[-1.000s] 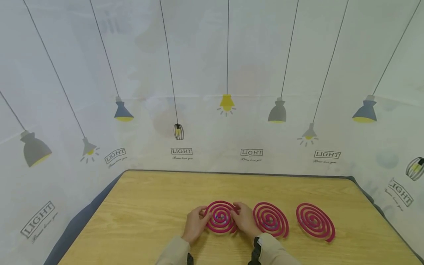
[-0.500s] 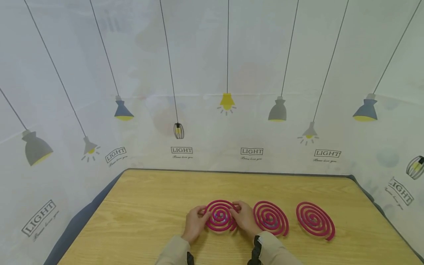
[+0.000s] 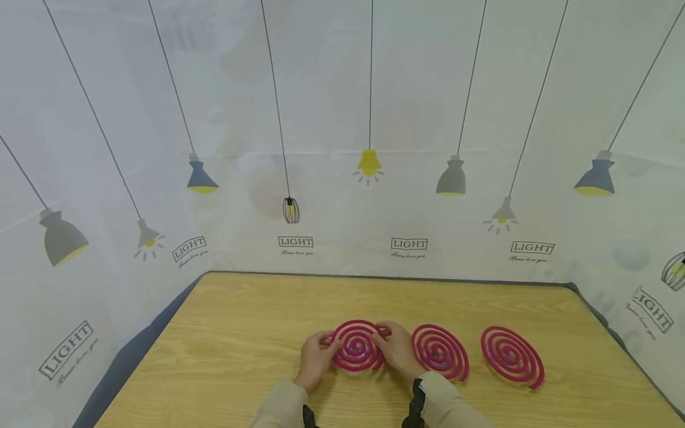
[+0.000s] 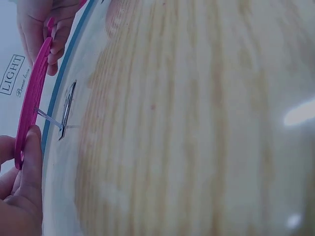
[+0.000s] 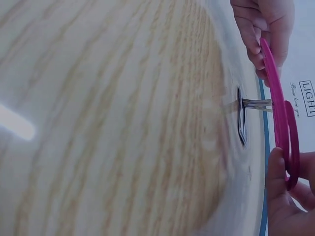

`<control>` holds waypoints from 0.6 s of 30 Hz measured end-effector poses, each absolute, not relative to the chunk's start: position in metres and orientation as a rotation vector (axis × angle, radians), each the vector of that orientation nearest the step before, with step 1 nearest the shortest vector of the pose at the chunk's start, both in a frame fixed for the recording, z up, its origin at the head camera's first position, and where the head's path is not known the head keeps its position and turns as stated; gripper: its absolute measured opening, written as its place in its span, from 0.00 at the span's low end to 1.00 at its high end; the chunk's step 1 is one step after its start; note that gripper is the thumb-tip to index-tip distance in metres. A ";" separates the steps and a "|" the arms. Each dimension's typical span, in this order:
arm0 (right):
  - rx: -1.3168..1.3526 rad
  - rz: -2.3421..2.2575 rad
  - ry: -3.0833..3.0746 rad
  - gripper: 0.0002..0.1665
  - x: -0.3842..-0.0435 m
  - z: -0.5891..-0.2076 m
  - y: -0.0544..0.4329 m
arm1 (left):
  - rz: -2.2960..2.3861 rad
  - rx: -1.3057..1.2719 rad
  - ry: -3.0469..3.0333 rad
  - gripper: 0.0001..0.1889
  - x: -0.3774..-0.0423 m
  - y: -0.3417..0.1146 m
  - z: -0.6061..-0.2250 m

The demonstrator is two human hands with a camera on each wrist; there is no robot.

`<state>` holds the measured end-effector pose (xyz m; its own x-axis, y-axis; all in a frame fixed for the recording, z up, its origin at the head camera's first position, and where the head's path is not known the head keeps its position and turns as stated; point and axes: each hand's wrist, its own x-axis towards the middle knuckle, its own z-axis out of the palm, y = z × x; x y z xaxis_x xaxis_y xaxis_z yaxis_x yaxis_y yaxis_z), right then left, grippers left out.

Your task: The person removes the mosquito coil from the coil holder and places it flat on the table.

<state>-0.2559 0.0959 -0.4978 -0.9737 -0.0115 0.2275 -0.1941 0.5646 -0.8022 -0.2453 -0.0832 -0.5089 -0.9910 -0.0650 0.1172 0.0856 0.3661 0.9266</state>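
A magenta mosquito coil (image 3: 357,346) lies level between both hands near the table's front middle. My left hand (image 3: 314,359) pinches its left edge between thumb and fingers. On the opposite edge, my right hand (image 3: 397,351) grips the coil the same way, close to its loose outer end. Below the coil's middle, a small metal stand (image 4: 67,110) shows in the left wrist view, its upright reaching the coil's underside and its flat base close over the tabletop. The right wrist view shows the same metal stand (image 5: 242,118) from the other side.
Right of my right hand, a second magenta coil (image 3: 437,351) sits on the wooden table (image 3: 241,333), and a third coil (image 3: 508,355) stands farther right. A white backdrop (image 3: 332,196) printed with lamps surrounds the table's back and sides.
The held coil and both hands have shifted very slightly away from me, with the grip unchanged. The other two coils stay put, and the head view has moved a little.
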 end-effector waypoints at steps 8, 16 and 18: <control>0.159 1.396 -2.600 0.15 -0.256 -0.494 0.095 | -1.686 -0.025 -2.456 0.14 -0.244 -0.084 -0.506; 0.168 1.417 -2.590 0.15 -0.255 -0.493 0.095 | -1.741 -0.014 -2.438 0.14 -0.244 -0.085 -0.506; 0.180 1.439 -2.577 0.15 -0.254 -0.492 0.096 | -1.770 -0.029 -2.425 0.14 -0.245 -0.086 -0.506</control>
<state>-0.2541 0.0958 -0.4921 -0.9758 -0.0158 0.2182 -0.1941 0.5232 -0.8298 -0.2446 -0.0861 -0.5059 -0.9902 -0.0662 0.1233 0.0973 0.3079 0.9464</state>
